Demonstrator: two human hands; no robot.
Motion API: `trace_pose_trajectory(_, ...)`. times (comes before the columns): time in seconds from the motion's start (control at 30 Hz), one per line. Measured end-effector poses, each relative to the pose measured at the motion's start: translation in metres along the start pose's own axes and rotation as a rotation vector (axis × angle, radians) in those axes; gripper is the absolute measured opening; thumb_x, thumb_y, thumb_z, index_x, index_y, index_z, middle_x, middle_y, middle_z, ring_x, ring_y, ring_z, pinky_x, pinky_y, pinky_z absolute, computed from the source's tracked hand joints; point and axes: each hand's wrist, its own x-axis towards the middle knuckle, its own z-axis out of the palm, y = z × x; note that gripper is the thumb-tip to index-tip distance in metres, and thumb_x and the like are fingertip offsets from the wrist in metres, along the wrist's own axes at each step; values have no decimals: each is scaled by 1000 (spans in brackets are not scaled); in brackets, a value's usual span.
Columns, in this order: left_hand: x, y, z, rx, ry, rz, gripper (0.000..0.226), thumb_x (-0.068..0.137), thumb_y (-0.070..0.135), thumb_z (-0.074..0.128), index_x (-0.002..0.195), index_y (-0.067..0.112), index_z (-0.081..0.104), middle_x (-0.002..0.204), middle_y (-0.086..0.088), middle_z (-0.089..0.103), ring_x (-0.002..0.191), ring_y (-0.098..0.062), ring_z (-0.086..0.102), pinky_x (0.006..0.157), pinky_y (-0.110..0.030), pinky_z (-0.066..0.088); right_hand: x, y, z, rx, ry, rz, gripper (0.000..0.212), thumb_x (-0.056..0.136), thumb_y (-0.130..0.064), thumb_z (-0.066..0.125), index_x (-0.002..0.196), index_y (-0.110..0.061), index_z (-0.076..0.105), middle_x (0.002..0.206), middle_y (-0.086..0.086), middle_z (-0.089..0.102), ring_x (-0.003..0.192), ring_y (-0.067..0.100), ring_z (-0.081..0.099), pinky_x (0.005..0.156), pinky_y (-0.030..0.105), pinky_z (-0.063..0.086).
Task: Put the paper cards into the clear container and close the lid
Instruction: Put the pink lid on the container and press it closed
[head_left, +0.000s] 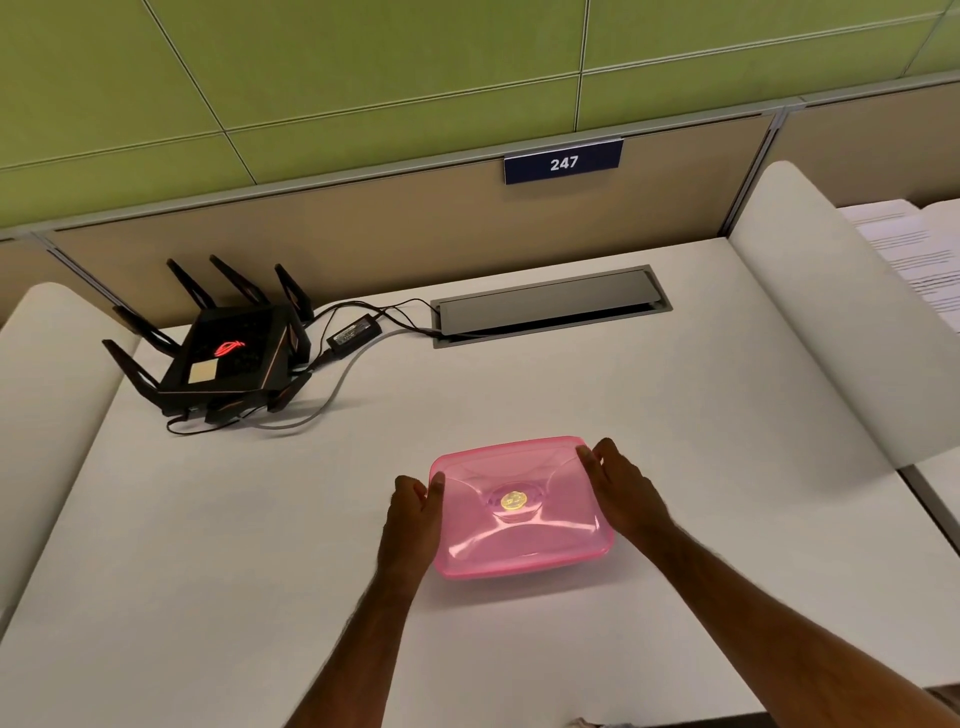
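Low in the frame's centre, the pink lid (522, 506) sits on the container on the desk (675, 415). Left hand (413, 514) and right hand (621, 493) clasp its opposite edges. Thin plastic probably feels light, slightly flexible, slick; edges suit gripping. No cards visible.

Even, fairly bright overhead light, no hard shadows. Soft shadow sat under the pink lid (522, 506) at its near edge. Lid showed broad white glare streaks and looked overexposed, colour blooming. Router logo (228, 347) glowed red, slightly blown out. Whole frame was a bit soft, compression smear. Wide-angle bowing bent the desk (597, 379) edges and partition lines toward the corners.
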Motion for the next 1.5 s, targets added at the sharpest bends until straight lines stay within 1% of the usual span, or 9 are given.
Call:
trace_pose_trajectory(0.2,-19,-3,13,-332,-96,-141,43,99,60,45,127,28,51,118,4,62,106,-18,61,86,-34,48,-20,15,10,421,-61,-61,44,96,-63,38,113,-27,56,111,-3,64,103,13,64,85,29,50)
trace_pose_trajectory(0.3,-28,1,18,-419,-96,-137,43,99,58,46,132,32,55,122,8,64,113,-16,61,102,-41,49,-32,13,16,565,-136,-49,45,97,-57,46,135,-33,48,128,-15,62,117,0,60,95,17,47)
trace_pose_trajectory(0.37,-30,5,19,-451,-84,-146,44,99,54,50,135,29,56,126,7,64,116,-17,61,106,-44,48,-38,8,18,614,-146,-32,51,96,-56,47,142,-36,40,132,-23,57,118,-10,56,91,6,44)
trace_pose_trajectory(0.53,-27,11,15,-461,-86,-152,47,99,50,54,140,28,54,131,4,63,120,-20,60,107,-48,47,-32,0,17,699,-150,12,48,100,-46,47,145,-33,37,135,-16,56,121,-4,56,99,20,44)
trace_pose_trajectory(0.73,-7,28,14,-468,-88,-118,48,99,49,54,142,28,52,132,3,62,121,-21,59,106,-49,48,-6,-12,7,730,-145,-12,47,103,-43,45,147,-31,38,138,-14,55,125,-1,54,103,22,44)
trace_pose_trajectory(0.93,21,55,15,-471,-89,-86,46,98,49,55,139,27,53,130,1,63,118,-23,60,103,-50,51,29,-22,-6,701,-98,-43,44,104,-43,41,146,-29,40,136,-11,56,118,-6,55,82,4,46)
trace_pose_trajectory(1.1,39,73,21,-468,-111,-70,47,100,47,54,140,24,51,129,-3,63,115,-25,61,101,-51,52,49,-24,-13,702,-66,-47,45,104,-43,39,146,-26,40,136,-4,57,120,8,58,84,11,50)
trace_pose_trajectory(1.33,47,77,29,-433,-136,-64,49,100,49,53,142,23,49,130,-4,62,116,-26,61,100,-51,53,59,-20,-15,720,-74,-45,47,104,-43,39,147,-24,40,134,-3,57,118,2,57,77,7,50)
trace_pose_trajectory(1.5,47,73,31,-434,-144,-51,48,100,48,53,141,23,51,129,-2,64,115,-24,62,101,-50,53,58,-15,-11,721,-75,-69,53,99,-49,39,147,-25,40,137,-5,56,122,2,56,85,10,51)
